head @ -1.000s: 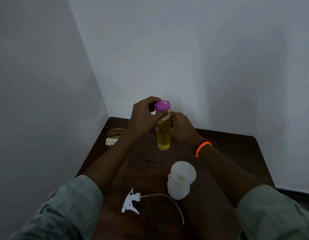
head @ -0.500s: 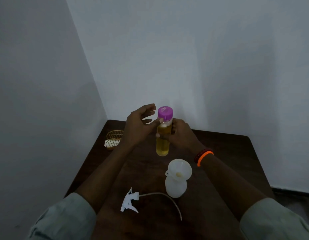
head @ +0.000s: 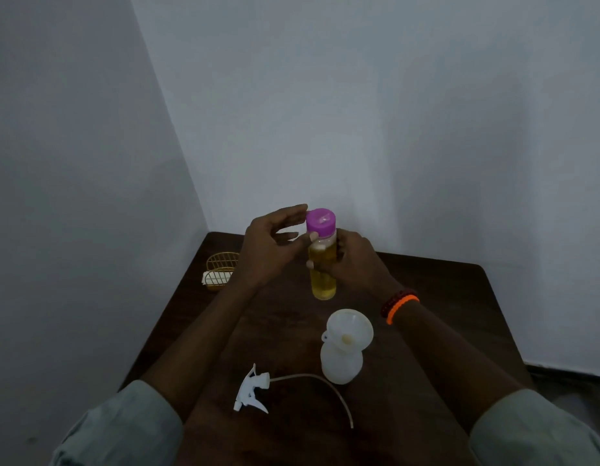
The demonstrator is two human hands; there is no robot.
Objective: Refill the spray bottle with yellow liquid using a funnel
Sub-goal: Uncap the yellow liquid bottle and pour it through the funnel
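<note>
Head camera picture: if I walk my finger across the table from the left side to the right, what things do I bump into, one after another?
Gold wire basket → white spray trigger head → yellow liquid bottle with the purple cap → white spray bottle with the funnel on top → orange bracelet.

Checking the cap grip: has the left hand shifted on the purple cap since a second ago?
Yes. The left hand has opened off the purple cap, fingers now spread, thumb touching beneath.

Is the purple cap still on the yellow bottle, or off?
On: the purple cap sits atop the yellow bottle.
</note>
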